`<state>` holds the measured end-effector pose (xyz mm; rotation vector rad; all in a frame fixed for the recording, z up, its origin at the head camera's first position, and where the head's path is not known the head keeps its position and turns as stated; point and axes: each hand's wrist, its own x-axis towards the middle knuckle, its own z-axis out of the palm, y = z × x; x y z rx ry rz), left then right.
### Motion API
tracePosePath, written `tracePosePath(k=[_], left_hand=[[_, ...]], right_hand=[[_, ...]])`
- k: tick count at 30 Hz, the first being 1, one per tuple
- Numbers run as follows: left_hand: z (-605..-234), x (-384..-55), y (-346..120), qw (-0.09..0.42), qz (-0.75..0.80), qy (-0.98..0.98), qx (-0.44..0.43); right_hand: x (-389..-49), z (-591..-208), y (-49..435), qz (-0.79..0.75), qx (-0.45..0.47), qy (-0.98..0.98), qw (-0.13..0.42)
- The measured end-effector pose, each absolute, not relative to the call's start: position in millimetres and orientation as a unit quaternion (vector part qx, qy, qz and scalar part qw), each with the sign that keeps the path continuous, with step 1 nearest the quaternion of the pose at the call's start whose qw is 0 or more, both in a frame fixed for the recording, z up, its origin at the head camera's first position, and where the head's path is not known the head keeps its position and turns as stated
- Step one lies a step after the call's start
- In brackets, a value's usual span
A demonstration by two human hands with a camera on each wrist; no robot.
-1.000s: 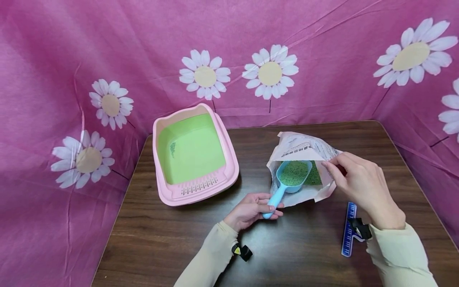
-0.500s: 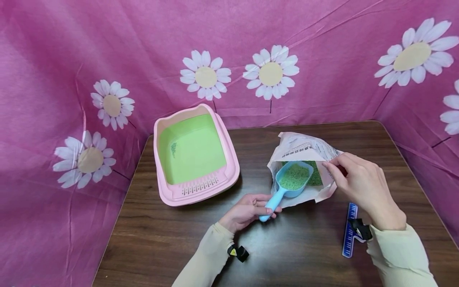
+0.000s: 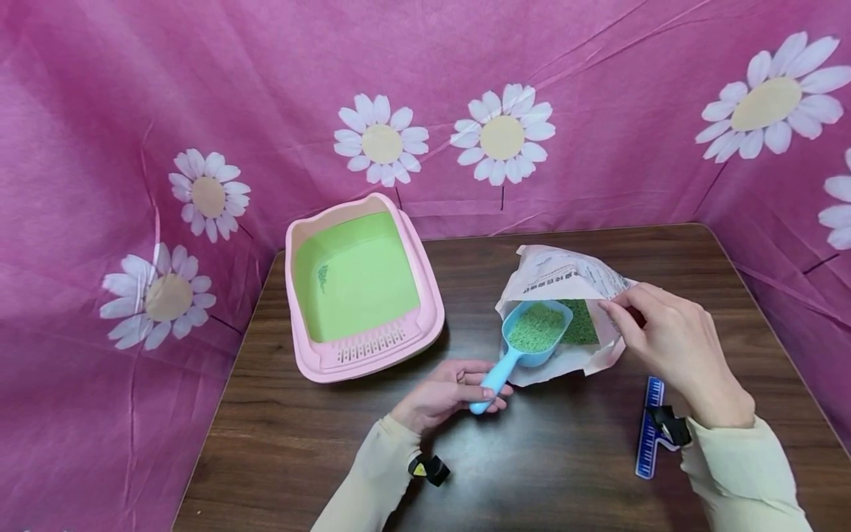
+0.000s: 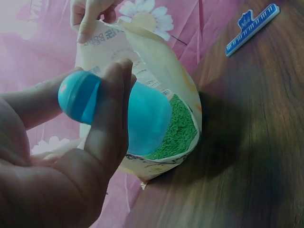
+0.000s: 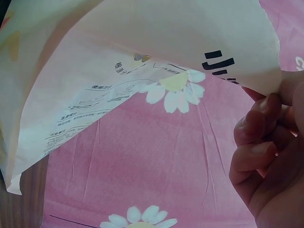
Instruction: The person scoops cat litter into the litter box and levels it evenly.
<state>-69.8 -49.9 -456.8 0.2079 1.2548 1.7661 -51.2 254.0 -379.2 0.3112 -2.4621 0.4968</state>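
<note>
In the head view my left hand [image 3: 445,395] grips the handle of a light blue scoop [image 3: 497,375]. Green litter pellets [image 3: 535,329] fill the scoop's bowl, which lies at the mouth of a white printed bag [image 3: 547,275]. More green pellets [image 4: 179,128] show inside the bag in the left wrist view. My right hand [image 3: 671,347] pinches the right edge of the bag's opening, and the right wrist view shows that bag edge [image 5: 237,42] between thumb and fingers. How deep the bag's contents go is hidden.
A pink litter box [image 3: 425,318] with a green inside stands left of the bag, a few dark pellets at its left side. A blue-and-white clip [image 3: 648,436] with ruler-like marks lies by my right wrist. Pink flowered cloth [image 3: 439,66] hangs behind the wooden table [image 3: 279,458].
My left hand has drawn the filled scoop slightly left and toward me, partly out of the bag's mouth. The right hand keeps its hold on the bag edge.
</note>
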Motion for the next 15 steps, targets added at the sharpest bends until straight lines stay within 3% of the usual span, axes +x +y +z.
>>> tracePosePath(k=[15], left_hand=[[-457.6, -64.7, -71.0, 0.463, 0.720, 0.502, 0.121]], right_hand=[[-51.3, -380.9, 254.7, 0.186, 0.113, -0.928, 0.302]])
